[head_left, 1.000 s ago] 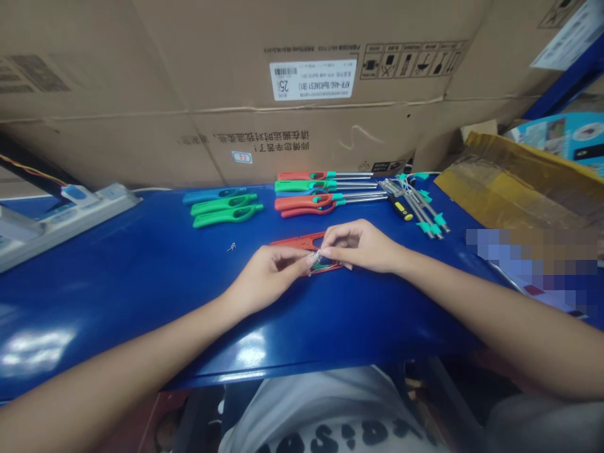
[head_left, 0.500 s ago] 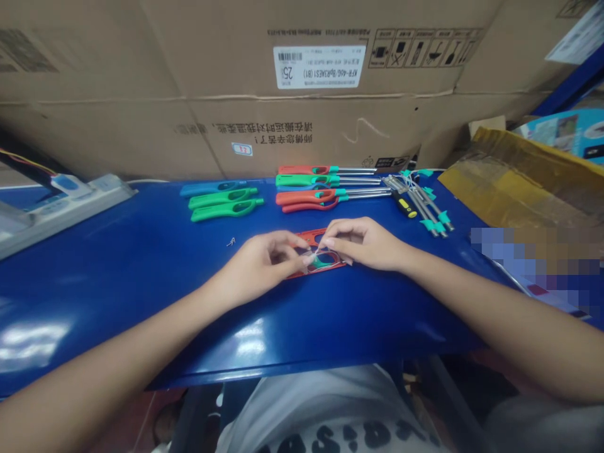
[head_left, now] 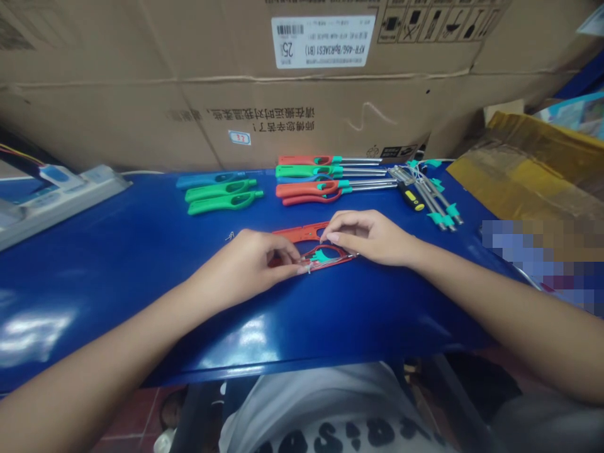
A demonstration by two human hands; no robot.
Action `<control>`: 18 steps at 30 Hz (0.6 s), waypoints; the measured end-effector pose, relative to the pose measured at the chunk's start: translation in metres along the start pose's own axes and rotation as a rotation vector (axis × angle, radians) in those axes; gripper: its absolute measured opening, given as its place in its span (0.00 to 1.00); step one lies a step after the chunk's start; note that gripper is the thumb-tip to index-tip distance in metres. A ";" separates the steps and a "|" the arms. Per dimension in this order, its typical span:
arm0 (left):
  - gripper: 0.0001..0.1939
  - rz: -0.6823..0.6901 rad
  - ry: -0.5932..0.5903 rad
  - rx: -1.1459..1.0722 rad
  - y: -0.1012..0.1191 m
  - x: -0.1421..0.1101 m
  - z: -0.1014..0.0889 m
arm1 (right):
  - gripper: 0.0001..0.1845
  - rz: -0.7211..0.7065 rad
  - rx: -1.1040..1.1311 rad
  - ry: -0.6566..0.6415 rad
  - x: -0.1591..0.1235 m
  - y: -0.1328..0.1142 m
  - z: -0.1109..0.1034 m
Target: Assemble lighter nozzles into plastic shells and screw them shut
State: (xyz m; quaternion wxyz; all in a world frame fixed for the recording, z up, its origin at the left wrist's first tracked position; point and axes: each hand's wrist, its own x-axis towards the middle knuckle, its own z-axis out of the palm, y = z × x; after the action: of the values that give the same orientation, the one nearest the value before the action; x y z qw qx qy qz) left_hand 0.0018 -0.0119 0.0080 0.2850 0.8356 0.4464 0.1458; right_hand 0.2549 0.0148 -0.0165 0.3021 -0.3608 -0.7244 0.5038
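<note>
Thumb and forefinger of your left hand [head_left: 250, 261] pinch a small pale part [head_left: 307, 267] at the near edge of a red handle half [head_left: 342, 258], which lies under your hands with a teal trigger [head_left: 321, 256] inside. Your right hand [head_left: 375, 236] hovers at its other end, fingertips drawn together; you cannot tell whether they grip anything. Just beyond lies a second red half [head_left: 302, 233]. Past your left hand are loose metal bits [head_left: 229, 236] and green handles [head_left: 221, 204]; farther back, a row of lighters [head_left: 306, 189], a yellow-and-black screwdriver [head_left: 412, 198] and metal tubes [head_left: 431, 200], before a cardboard box [head_left: 198, 56].
</note>
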 end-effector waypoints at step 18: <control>0.08 0.102 -0.040 0.171 -0.002 -0.004 -0.009 | 0.12 -0.094 -0.143 0.006 -0.001 0.002 0.002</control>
State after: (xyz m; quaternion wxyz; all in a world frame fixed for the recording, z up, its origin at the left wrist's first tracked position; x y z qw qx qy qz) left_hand -0.0061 -0.0115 0.0143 0.2138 0.8812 0.4083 0.1049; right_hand 0.2546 0.0133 -0.0191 0.3012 -0.3484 -0.7738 0.4348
